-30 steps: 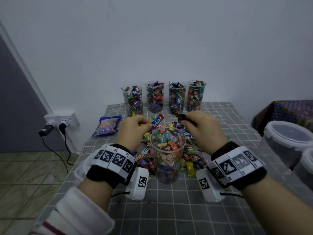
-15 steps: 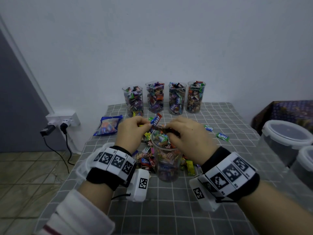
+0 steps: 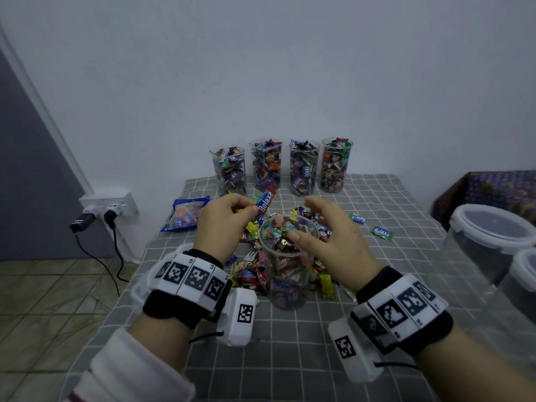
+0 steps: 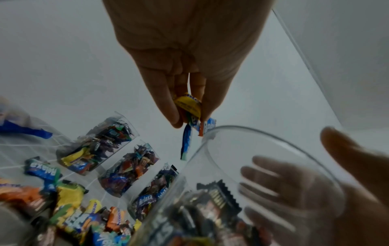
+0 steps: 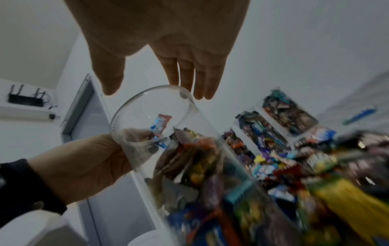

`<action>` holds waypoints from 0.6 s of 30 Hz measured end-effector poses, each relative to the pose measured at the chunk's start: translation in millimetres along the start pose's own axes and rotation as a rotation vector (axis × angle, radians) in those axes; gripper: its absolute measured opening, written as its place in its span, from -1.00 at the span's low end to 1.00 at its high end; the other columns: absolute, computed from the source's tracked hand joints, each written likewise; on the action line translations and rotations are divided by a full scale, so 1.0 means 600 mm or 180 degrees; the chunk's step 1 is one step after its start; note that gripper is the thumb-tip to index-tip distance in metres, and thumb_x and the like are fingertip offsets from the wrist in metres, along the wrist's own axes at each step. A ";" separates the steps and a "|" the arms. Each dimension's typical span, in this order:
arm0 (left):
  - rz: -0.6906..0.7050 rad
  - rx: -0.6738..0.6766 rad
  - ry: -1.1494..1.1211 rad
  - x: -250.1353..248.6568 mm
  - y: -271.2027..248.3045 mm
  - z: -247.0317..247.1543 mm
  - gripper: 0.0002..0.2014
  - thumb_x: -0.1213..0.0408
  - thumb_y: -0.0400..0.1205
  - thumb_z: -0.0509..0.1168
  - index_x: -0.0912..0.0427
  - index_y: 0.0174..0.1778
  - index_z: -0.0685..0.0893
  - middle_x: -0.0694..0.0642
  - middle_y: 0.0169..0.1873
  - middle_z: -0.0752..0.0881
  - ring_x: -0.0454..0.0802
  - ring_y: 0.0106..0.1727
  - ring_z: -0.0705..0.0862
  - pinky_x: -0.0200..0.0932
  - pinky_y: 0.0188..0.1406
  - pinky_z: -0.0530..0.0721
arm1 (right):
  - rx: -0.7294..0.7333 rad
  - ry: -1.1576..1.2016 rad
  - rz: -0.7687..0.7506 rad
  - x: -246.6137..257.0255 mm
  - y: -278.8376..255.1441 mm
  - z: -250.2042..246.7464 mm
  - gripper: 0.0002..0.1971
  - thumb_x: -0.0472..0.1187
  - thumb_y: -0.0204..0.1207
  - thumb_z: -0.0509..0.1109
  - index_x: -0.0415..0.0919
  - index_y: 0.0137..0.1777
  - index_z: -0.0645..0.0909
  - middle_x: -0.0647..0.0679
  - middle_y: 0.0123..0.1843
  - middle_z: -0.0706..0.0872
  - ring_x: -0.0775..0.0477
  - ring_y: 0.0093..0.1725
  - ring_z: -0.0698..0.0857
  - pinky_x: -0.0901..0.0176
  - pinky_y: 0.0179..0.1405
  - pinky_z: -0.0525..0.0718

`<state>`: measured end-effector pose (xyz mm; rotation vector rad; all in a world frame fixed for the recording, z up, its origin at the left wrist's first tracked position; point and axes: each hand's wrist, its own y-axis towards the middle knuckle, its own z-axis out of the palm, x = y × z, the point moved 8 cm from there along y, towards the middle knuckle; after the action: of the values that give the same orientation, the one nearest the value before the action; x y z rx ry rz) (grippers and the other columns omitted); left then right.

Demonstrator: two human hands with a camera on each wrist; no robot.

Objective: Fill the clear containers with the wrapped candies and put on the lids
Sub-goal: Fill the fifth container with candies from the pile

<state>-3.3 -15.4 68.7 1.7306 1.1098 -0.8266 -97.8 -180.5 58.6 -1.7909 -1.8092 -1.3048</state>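
The fingers (image 4: 168, 106) of the left hand (image 3: 223, 227) pinched a small bunch of wrapped candies, a red-and-blue "Relaxa" stick candy (image 3: 266, 202) poking out towards the middle of the head view and a yellow wrapper (image 4: 188, 106) bunched behind it. The right hand (image 3: 330, 242) hung with its fingers (image 5: 197, 79) straight and loosely spread, holding nothing, its thumb over the mouth of the tall clear plastic cup (image 3: 287, 274) at the centre of the frame. That cup stood upright on the grey checked worktop (image 3: 290, 358), partly filled, with the loose heap of bright wrapped candies (image 3: 252, 274) around and behind it. Four filled clear cups (image 3: 281, 166) stood in a row above it, against the wall.

The candies looked light, with slick, crinkly film wrappers, so a pinch across the body would likely hold better than one on the twisted ends. The cup seemed thin-walled and easily tipped; steadying it low on the wall would be wise.
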 end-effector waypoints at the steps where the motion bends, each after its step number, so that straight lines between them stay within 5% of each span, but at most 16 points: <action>1: 0.0032 -0.0010 -0.0017 -0.005 -0.001 -0.001 -0.81 0.31 0.56 0.40 -0.07 -0.33 0.69 0.01 -0.29 0.75 0.02 -0.18 0.72 0.15 -0.03 0.74 | 0.0115 0.0251 0.0216 -0.014 -0.004 0.008 -0.09 0.41 0.23 0.42 -0.02 0.52 0.32 0.09 0.41 0.48 0.13 0.35 0.45 0.08 0.39 0.45; 4: 0.0152 0.0025 -0.0035 -0.023 -0.004 -0.001 -0.81 0.30 0.55 0.40 -0.08 -0.33 0.70 0.04 -0.29 0.76 0.03 -0.22 0.70 0.12 -0.10 0.75 | 0.0331 0.0798 0.0569 -0.042 -0.010 0.032 0.10 0.41 0.01 0.46 0.03 0.57 0.21 0.13 0.43 0.44 0.07 0.41 0.47 -0.08 0.43 0.48; 7: 0.0264 0.0134 -0.0058 -0.042 -0.009 0.001 -0.83 0.31 0.55 0.40 -0.05 -0.32 0.70 0.00 -0.33 0.74 -0.07 -0.31 0.65 -0.01 -0.20 0.70 | 0.0612 0.0859 0.0626 -0.045 -0.012 0.049 0.20 0.35 0.02 0.60 0.02 0.62 0.09 0.09 0.50 0.39 0.08 0.46 0.42 -0.01 0.48 0.42; 13: 0.0339 0.0328 -0.0189 -0.066 -0.016 0.004 -0.87 0.31 0.55 0.41 0.00 -0.28 0.75 0.09 -0.28 0.79 0.07 -0.20 0.74 0.12 -0.11 0.75 | 0.0601 0.0923 0.0591 -0.049 -0.014 0.055 0.05 0.13 0.02 0.57 -0.02 0.54 0.18 0.23 0.28 0.48 0.20 0.35 0.47 0.13 0.45 0.42; 18: 0.0291 0.0700 -0.0182 -0.071 -0.022 0.027 -0.85 0.34 0.55 0.41 0.00 -0.30 0.74 0.04 -0.31 0.78 0.00 -0.21 0.75 0.09 -0.09 0.77 | 0.0596 0.1023 0.0587 -0.053 -0.012 0.055 -0.06 0.00 0.16 0.67 -0.03 0.51 0.25 0.30 0.27 0.48 0.31 0.31 0.48 0.31 0.32 0.40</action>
<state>-32.5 -41.6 95.1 1.9112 0.9220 -0.9637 -85.7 -175.5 13.9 -1.5098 -1.5014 -1.2253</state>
